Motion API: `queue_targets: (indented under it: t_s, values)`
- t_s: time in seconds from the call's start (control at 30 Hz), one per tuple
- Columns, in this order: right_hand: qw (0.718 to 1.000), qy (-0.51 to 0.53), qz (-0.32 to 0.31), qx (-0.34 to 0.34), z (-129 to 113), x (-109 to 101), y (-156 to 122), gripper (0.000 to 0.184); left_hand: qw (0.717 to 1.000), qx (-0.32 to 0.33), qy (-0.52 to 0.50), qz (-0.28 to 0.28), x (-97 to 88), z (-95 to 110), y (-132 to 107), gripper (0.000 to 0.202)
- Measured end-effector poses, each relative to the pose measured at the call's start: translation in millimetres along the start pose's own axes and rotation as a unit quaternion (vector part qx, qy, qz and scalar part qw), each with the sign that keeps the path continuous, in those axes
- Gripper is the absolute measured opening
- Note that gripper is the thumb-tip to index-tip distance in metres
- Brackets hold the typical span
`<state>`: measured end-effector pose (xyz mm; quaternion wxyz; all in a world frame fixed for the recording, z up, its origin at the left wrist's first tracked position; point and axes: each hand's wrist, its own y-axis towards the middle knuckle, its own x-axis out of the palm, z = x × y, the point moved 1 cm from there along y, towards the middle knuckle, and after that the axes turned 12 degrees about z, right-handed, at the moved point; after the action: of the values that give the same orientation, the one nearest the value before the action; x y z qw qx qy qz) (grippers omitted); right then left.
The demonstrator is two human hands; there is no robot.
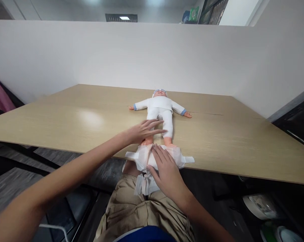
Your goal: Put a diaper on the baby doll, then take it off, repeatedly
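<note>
Blue cloth [148,234] is nearest, at six o'clock. Beyond, where the pale wooden tabletop [230,141] ends, a white, translucent-winged diaper [143,158] seems light, soft, tearable; take its thicker middle. The right hand [167,173] lies flat on it, fingers close, gripping nothing visible. The left hand [139,132], fingers loosely spread, reaches over the white-suited doll [160,103] at twelve o'clock; contact unclear.

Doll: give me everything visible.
The doll lies on its back on the table, head toward the wall, arms spread wide, legs pointing at the wearer. It wears a white long-sleeved top with blue cuffs, white trousers and white headwear with blue marks. The bare hands and feet look like pinkish plastic. The left hand reaches across one leg; contact is unclear. The feet meet the diaper's far edge.
</note>
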<state>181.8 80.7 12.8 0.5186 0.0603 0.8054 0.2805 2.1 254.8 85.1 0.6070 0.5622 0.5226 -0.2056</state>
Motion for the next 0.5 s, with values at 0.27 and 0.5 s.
queue_targets:
  t_s: [0.27, 0.5]
  values:
    - [0.999, 0.026, 0.017, 0.030, -3, -6, 1, 0.059, 0.972, 0.213, -0.064, -0.079, 30.4, -16, 65, 0.091]
    - [0.999, 0.016, -0.037, 0.030, 5, -11, 4, 0.066, 0.971, 0.202, -0.127, 0.013, 39.1, -15, 80, 0.032]
